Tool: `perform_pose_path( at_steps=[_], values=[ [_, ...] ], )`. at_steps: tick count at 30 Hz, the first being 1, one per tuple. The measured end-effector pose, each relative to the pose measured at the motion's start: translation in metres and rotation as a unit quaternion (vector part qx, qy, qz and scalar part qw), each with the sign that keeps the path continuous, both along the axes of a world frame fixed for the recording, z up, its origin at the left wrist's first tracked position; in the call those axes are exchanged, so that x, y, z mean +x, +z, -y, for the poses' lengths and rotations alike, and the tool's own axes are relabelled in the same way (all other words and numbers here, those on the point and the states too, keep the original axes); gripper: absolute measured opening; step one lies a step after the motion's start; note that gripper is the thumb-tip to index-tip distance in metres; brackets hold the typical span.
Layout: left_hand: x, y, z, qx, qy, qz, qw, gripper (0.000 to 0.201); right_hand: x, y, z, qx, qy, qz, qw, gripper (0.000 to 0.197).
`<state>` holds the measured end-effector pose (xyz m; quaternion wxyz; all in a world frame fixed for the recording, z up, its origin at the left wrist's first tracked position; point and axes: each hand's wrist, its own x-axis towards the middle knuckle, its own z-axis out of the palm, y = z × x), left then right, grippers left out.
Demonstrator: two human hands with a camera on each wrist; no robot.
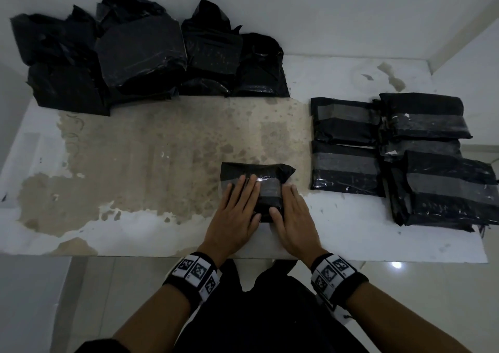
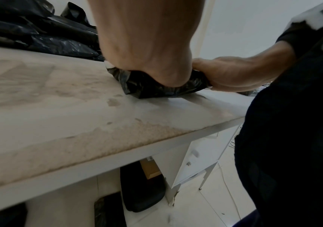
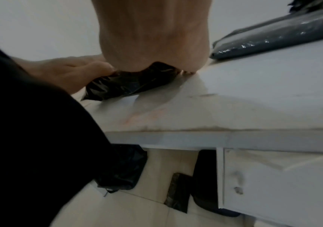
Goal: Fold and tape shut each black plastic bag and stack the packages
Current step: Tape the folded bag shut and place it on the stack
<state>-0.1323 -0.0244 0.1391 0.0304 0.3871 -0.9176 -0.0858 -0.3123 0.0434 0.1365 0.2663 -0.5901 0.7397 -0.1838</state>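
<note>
Progress is judged partial: a small folded black plastic package [image 1: 256,188] with a clear tape strip [image 1: 266,188] across its top is pressed flat near the front edge of the worn white worktop [image 1: 135,163]. It is covered on its left side by the left hand [image 1: 237,212], fingers straight and flat, and at its right edge by the right hand [image 1: 290,217], also flat. Taped grey-banded black packages [image 1: 405,158] lie stacked to the right; untaped crumpled black bags [image 1: 140,53] remain piled at the back left.
</note>
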Motion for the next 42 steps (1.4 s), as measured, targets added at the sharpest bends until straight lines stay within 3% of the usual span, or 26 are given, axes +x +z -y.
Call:
perform_pose_path(
  at_steps=[4, 15, 22, 25, 30, 38, 42],
  values=[
    [-0.001, 0.001, 0.000, 0.002, 0.000, -0.001, 1.000, 0.068, -0.010, -0.005, -0.002, -0.002, 0.029, -0.098, 0.995, 0.094],
    [-0.002, 0.002, -0.002, 0.014, 0.007, -0.027, 1.000, 0.067, -0.008, -0.003, -0.004, 0.039, 0.064, -0.192, 0.979, 0.090],
    [-0.006, 0.005, -0.003, 0.029, 0.027, -0.057, 0.998, 0.068, -0.006, 0.011, 0.000, -0.030, -0.006, -0.134, 0.990, 0.089],
    [-0.006, 0.004, -0.003, 0.038, 0.027, -0.066, 0.997, 0.066, 0.004, 0.020, 0.005, -0.081, 0.037, -0.083, 0.992, 0.079],
    [-0.006, 0.002, -0.003, 0.080, 0.032, -0.111, 0.990, 0.064, 0.016, 0.019, 0.009, -0.074, 0.104, -0.052, 0.990, 0.075],
    [-0.004, 0.001, -0.003, 0.186, 0.120, -0.251, 0.942, 0.068, 0.014, 0.014, 0.005, -0.087, 0.105, -0.066, 0.988, 0.073],
    [0.013, -0.009, -0.004, 0.246, 0.171, -0.249, 0.921, 0.071, 0.011, 0.014, 0.004, -0.077, 0.111, -0.062, 0.989, 0.074]
  ],
)
